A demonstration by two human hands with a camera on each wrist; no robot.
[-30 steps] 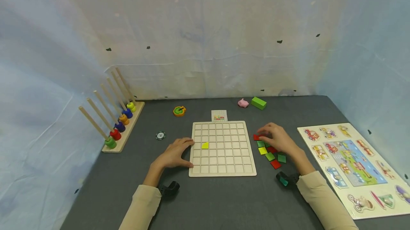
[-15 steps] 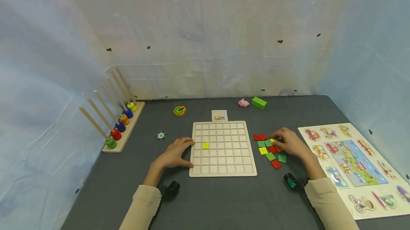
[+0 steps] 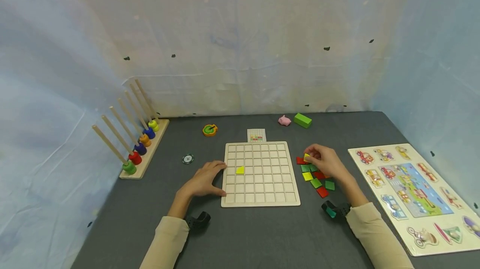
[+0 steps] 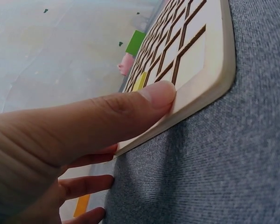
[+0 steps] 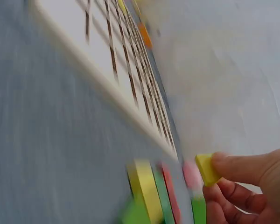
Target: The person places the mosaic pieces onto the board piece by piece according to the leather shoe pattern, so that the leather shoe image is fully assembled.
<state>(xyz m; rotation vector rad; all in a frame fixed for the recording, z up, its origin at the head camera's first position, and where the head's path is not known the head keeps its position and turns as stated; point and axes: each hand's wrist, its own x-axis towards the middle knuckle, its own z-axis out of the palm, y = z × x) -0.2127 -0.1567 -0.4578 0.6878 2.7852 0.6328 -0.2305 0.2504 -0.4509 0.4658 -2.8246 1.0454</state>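
Observation:
A pale wooden grid board (image 3: pixel 260 174) lies flat on the dark table, with one yellow tile (image 3: pixel 240 170) set in a cell near its left side. My left hand (image 3: pixel 205 178) rests against the board's left edge, thumb (image 4: pixel 130 105) pressed on the rim (image 4: pixel 210 88). My right hand (image 3: pixel 325 161) hovers just right of the board and pinches a small yellow tile (image 3: pixel 306 157) (image 5: pixel 206 169) between thumb and fingers. Under it lie several loose red, green and yellow tiles (image 3: pixel 316 178) (image 5: pixel 149 191).
A peg rack with coloured rings (image 3: pixel 139 144) stands at the left. A pattern card (image 3: pixel 256 135), a green-orange toy (image 3: pixel 210 129), a pink pig (image 3: pixel 284 120) and a green block (image 3: pixel 302 120) lie behind the board. A dark chip (image 3: pixel 188 159) lies left; a picture puzzle (image 3: pixel 408 190) lies right.
My right hand has picked a yellow tile out of the loose pile and moved it left and up toward the board. The left hand has stayed put.

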